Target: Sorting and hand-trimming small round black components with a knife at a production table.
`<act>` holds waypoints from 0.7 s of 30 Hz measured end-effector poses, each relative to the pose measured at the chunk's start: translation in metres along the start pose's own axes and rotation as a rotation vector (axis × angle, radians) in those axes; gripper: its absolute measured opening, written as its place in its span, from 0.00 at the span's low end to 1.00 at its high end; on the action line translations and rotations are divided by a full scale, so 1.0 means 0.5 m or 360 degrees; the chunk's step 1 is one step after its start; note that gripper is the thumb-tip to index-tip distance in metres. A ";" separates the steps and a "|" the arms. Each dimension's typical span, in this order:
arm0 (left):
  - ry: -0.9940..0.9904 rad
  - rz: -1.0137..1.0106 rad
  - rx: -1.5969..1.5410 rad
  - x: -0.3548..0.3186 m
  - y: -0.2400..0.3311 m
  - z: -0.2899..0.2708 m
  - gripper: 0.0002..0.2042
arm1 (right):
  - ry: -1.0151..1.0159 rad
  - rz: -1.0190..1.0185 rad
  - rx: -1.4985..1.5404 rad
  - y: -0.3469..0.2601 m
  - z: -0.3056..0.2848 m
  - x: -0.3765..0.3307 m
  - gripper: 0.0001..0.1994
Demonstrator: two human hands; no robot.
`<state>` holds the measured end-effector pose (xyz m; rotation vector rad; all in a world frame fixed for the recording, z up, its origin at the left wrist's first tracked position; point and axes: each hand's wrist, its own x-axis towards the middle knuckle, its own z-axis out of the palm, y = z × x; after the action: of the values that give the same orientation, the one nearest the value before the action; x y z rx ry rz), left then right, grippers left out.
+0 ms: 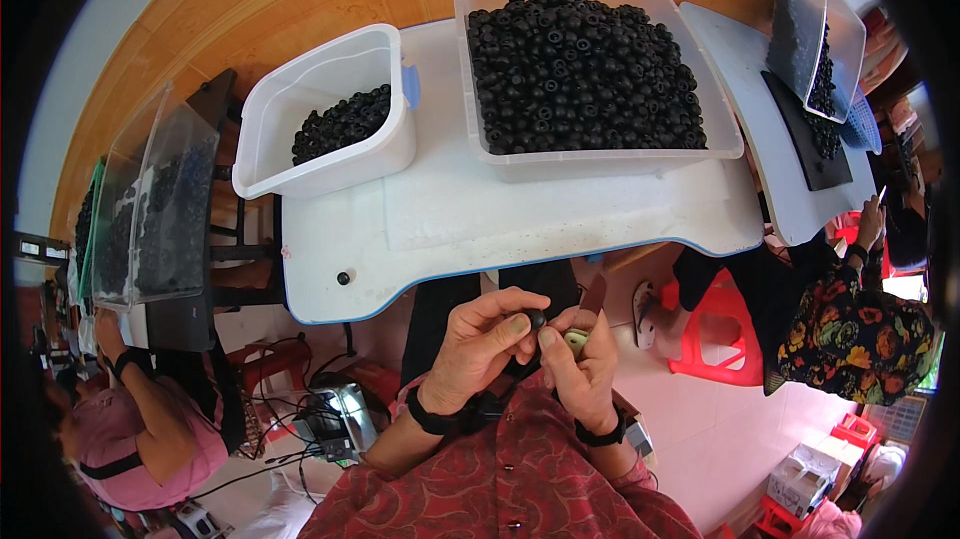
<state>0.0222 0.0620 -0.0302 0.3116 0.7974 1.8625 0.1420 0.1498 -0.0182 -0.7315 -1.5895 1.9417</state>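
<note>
My left hand pinches a small round black part between thumb and fingertips, just in front of my chest. Close beside it, my right hand is closed round the pale green handle of a small knife, whose blade points up and away from me. My right thumb is near the black part; whether it touches cannot be made out. A large clear bin heaped with similar black parts, some showing a hole, stands on the table. To its left, a white tub holds a smaller pile.
One loose black part lies at the left of the white table. People work at tables on both sides, with more bins of parts. A red stool is on the right; cables and a metal device are at lower left.
</note>
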 end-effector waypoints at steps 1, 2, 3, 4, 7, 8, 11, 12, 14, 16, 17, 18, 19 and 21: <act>0.0008 0.0005 0.0025 0.000 0.001 0.001 0.12 | 0.0006 -0.0096 -0.0129 0.003 0.000 0.000 0.10; 0.0015 0.0011 0.0051 0.000 0.002 0.001 0.12 | 0.0006 -0.0095 -0.0129 0.003 0.000 0.001 0.10; 0.0017 0.0011 0.0051 -0.001 0.002 0.000 0.12 | -0.0022 -0.0178 -0.0300 0.003 0.000 0.003 0.11; 0.0022 0.0018 0.0081 -0.002 0.003 -0.001 0.12 | -0.0050 -0.0261 -0.0472 0.004 0.000 0.004 0.11; 0.0013 0.0055 0.0126 0.001 0.001 -0.003 0.11 | -0.0104 -0.0252 -0.0509 0.019 0.001 0.005 0.12; -0.0001 0.0086 0.0143 0.003 0.000 -0.003 0.11 | -0.0104 -0.0251 -0.0510 0.018 0.001 0.005 0.12; -0.0012 0.0137 0.0213 0.001 0.002 -0.008 0.10 | -0.0191 -0.0263 -0.0605 0.013 0.001 0.009 0.12; -0.0014 0.0135 0.0210 0.002 0.002 -0.008 0.10 | -0.0196 -0.0247 -0.0677 0.012 0.000 0.009 0.13; 0.0011 0.0140 0.0237 0.003 0.000 -0.007 0.10 | -0.0198 -0.0230 -0.0752 0.011 -0.001 0.009 0.13; 0.0017 0.0160 0.0275 0.001 0.000 -0.012 0.10 | -0.0202 -0.0193 -0.0770 0.007 0.002 0.008 0.14; 0.0022 0.0178 0.0311 -0.001 0.000 -0.014 0.10 | -0.0205 -0.0194 -0.0768 0.006 0.003 0.008 0.14; 0.0020 0.0176 0.0309 0.000 0.000 -0.015 0.10 | -0.0209 -0.0186 -0.0780 0.009 0.002 0.008 0.14; 0.0015 0.0177 0.0310 0.000 -0.001 -0.016 0.10 | -0.0212 -0.0177 -0.0792 0.011 0.001 0.008 0.14; 0.0011 0.0179 0.0311 0.000 -0.002 -0.018 0.10 | -0.0214 -0.0163 -0.0805 0.010 0.002 0.008 0.14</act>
<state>0.0179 0.0589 -0.0373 0.4820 0.9866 1.8935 0.1381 0.1512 -0.0235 -0.7015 -2.1929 1.5522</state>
